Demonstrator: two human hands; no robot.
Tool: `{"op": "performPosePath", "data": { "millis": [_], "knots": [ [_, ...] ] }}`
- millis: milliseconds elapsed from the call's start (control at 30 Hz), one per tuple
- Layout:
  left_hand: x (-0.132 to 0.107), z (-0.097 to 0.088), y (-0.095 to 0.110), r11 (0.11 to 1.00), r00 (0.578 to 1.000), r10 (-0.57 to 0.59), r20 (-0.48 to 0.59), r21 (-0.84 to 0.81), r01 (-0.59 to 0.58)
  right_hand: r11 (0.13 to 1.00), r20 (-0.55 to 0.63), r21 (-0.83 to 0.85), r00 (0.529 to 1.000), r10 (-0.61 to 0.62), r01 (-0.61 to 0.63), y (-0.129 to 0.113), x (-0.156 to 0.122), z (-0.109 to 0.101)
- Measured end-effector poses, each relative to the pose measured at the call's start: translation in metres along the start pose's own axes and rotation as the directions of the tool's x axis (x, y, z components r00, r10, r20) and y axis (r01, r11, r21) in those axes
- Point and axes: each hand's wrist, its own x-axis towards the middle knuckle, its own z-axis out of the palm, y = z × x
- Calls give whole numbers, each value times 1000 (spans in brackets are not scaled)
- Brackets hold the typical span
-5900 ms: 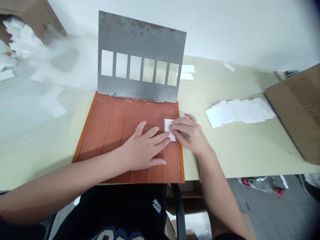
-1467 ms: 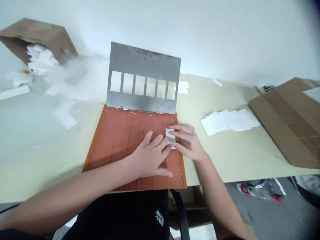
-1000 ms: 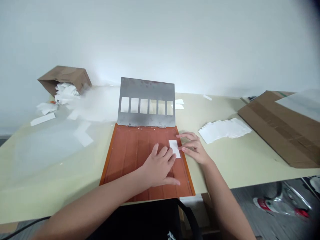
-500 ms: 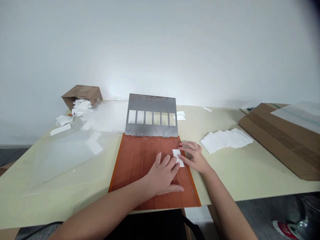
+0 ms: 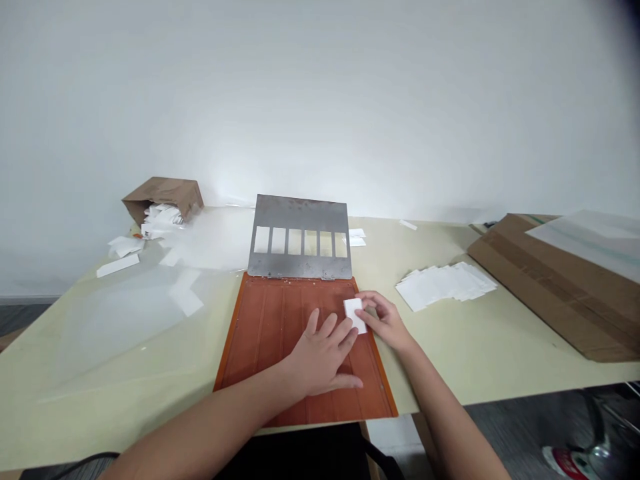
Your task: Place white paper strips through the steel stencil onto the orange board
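Note:
A small white paper card [image 5: 355, 313] is at the right side of a reddish-brown board [image 5: 260, 320] with lengthwise grooves. My right hand [image 5: 385, 319] pinches the card's right edge between thumb and fingers. Spread over the board, my left hand [image 5: 323, 353] has its fingertips at the card's lower left edge; whether they press on it I cannot tell. Hinged to the board's far edge, a grey metal plate [image 5: 300, 212] stands raised, with a row of several rectangular cutouts.
On the right lie a fanned stack of white cards [image 5: 445, 285] and a large brown cardboard piece [image 5: 540, 287]. A brown paper bag [image 5: 185, 193] with white slips stands at the back left. Clear plastic film [image 5: 125, 327] covers the table's left part.
My right hand's fingers have closed on the card's right edge, and the card seems slightly lifted there. My left hand stays almost in place. The whole view has shifted slightly.

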Motion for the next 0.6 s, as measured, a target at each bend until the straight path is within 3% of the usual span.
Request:
{"op": "performPosePath", "data": {
  "millis": [100, 233, 433, 600],
  "knots": [
    [0, -3, -3, 1000, 1000, -21, 9, -16, 21, 998, -141, -6, 988, 68, -69, 12, 6, -5],
    [-1, -4, -7, 998, 998, -46, 41, -51, 48, 966, -326, -160, 934, 143, -203, 30, 9, -31],
    [-3, -4, -8, 994, 996, -64, 64, -87, 69, 778, -496, -441, 844, 205, -448, 52, 2, -70],
    [-4, -5, -9, 990, 995, -68, 77, -117, 77, 651, -594, -503, 775, 217, -568, 59, 0, -75]
  ]
}}
